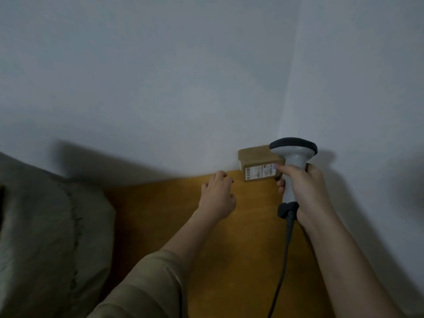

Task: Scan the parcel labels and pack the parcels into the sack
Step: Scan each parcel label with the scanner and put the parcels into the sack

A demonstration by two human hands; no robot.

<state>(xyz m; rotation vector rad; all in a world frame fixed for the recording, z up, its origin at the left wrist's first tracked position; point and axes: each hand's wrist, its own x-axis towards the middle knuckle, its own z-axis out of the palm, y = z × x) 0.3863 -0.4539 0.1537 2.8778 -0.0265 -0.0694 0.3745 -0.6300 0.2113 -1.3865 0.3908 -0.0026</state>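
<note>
We face a pale wall above an orange desk point(229, 237). At its far edge, against the wall, a brown parcel point(254, 160) lies lengthwise along the wall, white label point(259, 172) toward us, print blurred. Our right hand point(305, 189) grips the scanner point(292, 157), which hides the parcel's right end. Our left hand point(218, 195) hovers spread, empty. The sack point(46, 237) is cut off at left.

Beyond my fingers a plain pale wall point(160, 76) rises and meets a second wall point(367, 88) in a corner. Under my fingers lies an orange-brown tabletop point(229, 260), running to those walls.
</note>
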